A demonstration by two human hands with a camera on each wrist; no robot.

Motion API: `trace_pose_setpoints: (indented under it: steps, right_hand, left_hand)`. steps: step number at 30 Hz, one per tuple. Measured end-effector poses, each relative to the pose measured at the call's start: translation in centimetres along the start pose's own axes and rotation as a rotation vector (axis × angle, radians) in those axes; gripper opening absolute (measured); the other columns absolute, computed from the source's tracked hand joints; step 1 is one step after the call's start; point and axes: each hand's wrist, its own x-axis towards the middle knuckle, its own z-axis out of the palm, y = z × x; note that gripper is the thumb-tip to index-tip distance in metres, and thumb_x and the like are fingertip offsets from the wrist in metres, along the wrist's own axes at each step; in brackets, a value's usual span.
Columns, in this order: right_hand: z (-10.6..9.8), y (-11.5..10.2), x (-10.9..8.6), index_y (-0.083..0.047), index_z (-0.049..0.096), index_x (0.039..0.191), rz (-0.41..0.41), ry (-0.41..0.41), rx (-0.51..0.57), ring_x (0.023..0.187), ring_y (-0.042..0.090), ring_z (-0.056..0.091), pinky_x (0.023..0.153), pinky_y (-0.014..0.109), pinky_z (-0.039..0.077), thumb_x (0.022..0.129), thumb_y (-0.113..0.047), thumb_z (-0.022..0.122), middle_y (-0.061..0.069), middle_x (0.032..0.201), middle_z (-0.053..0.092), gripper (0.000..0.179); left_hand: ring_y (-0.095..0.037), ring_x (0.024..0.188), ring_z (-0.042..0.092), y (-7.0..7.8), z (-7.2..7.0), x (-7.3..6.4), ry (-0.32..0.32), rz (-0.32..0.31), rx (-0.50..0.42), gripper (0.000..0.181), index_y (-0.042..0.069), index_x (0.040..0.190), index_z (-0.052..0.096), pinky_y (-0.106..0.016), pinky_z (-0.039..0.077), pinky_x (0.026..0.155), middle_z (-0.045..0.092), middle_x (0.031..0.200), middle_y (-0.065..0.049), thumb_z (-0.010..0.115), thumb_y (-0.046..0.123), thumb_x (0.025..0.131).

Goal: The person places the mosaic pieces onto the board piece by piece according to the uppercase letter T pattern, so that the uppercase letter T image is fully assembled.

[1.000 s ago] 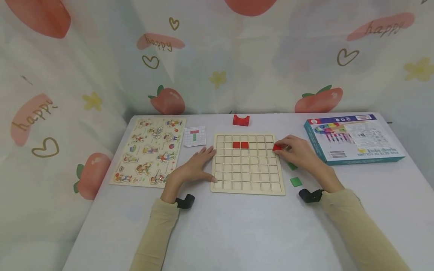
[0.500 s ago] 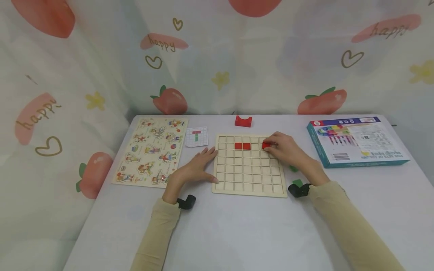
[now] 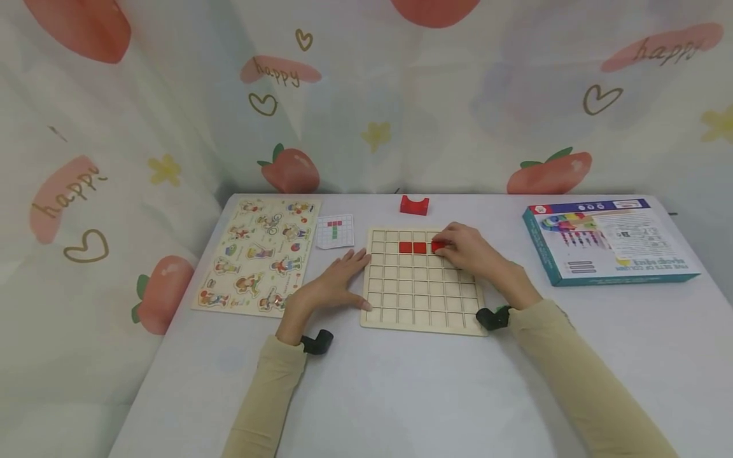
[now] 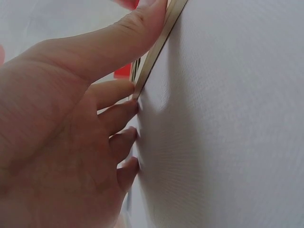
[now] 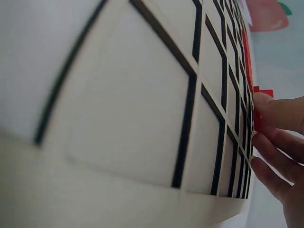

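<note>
In the head view, a square wooden grid board (image 3: 401, 286) lies on the white table. Two red square tiles (image 3: 413, 248) sit side by side in its upper rows. Over the same row, slightly right of that pair, my right hand (image 3: 472, 251) pinches a third red tile (image 3: 438, 246) between thumb and fingers. The right wrist view shows this tile at the board's far part, partly covered by the fingertips. Along the board's left edge rests my left hand (image 3: 332, 283), fingers extended and thumb on the near left corner; the left wrist view shows its fingertips (image 4: 130, 109) against the edge.
A small pattern card (image 3: 335, 231) lies left of the board, beside a wooden picture puzzle (image 3: 254, 254). A red notched block (image 3: 414, 205) stands behind the board. At the right lies a printed box (image 3: 609, 242). My right arm mostly hides the green tiles.
My right hand has carried the red tile leftward from the board's right edge to near the two red tiles. My left hand has stayed at the left edge. The head view has shifted slightly.
</note>
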Motion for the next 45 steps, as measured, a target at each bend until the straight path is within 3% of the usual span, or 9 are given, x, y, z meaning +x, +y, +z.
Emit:
trace_pose_setpoints:
  steps: [14, 23, 30, 37, 45]
  right_hand:
    - [-0.1, -0.4, 0.0, 0.004, 0.071, 0.122, -0.011, -0.003, -0.038, 0.105, 0.035, 0.06, 0.092, 0.051, 0.056, 0.094, -0.005, 0.072, 0.022, 0.117, 0.067, 0.029]
    - [-0.2, 0.2, -0.8, 0.006, 0.069, 0.124, -0.009, 0.017, 0.003, 0.107, 0.037, 0.06, 0.096, 0.053, 0.055, 0.095, -0.004, 0.07, 0.023, 0.119, 0.066, 0.031]
    - [-0.7, 0.8, -2.5, 0.002, 0.069, 0.127, 0.077, 0.046, 0.047, 0.109, 0.036, 0.061, 0.098, 0.055, 0.054, 0.097, -0.008, 0.066, 0.021, 0.12, 0.067, 0.031]
    - [-1.5, 1.5, -4.6, 0.002, 0.07, 0.124, 0.091, 0.073, 0.033, 0.106, 0.037, 0.061, 0.094, 0.056, 0.054, 0.096, -0.007, 0.068, 0.021, 0.114, 0.068, 0.03]
    - [-2.6, 2.5, -7.3, 0.002, 0.068, 0.126, 0.097, 0.072, 0.046, 0.11, 0.038, 0.059, 0.094, 0.056, 0.053, 0.097, -0.006, 0.066, 0.022, 0.12, 0.067, 0.03]
  left_hand:
    - [-0.025, 0.162, -0.002, 0.6, 0.0, 0.1, -0.009, 0.003, 0.004, 0.107, 0.01, 0.165, 0.022, -0.042, 0.0, 0.133, 0.01, 0.174, -0.004, 0.086, 0.035, 0.082]
    - [-0.024, 0.162, -0.001, 0.6, 0.2, 0.5, -0.008, 0.003, 0.006, 0.107, 0.012, 0.165, 0.023, -0.041, 0.001, 0.133, 0.01, 0.174, -0.003, 0.086, 0.036, 0.082]
    - [-0.023, 0.162, -0.002, 0.5, 0.2, 0.5, -0.01, -0.009, 0.016, 0.107, 0.012, 0.165, 0.023, -0.041, 0.001, 0.133, 0.01, 0.174, -0.002, 0.086, 0.036, 0.082]
    - [-0.024, 0.162, -0.002, 0.2, 0.2, 0.3, -0.003, -0.006, 0.009, 0.108, 0.011, 0.165, 0.022, -0.042, 0.001, 0.133, 0.01, 0.174, -0.003, 0.086, 0.037, 0.082]
    - [-0.024, 0.162, -0.001, -0.1, 0.2, 0.2, -0.003, -0.005, 0.004, 0.107, 0.011, 0.165, 0.023, -0.042, 0.001, 0.133, 0.011, 0.174, -0.003, 0.086, 0.036, 0.082]
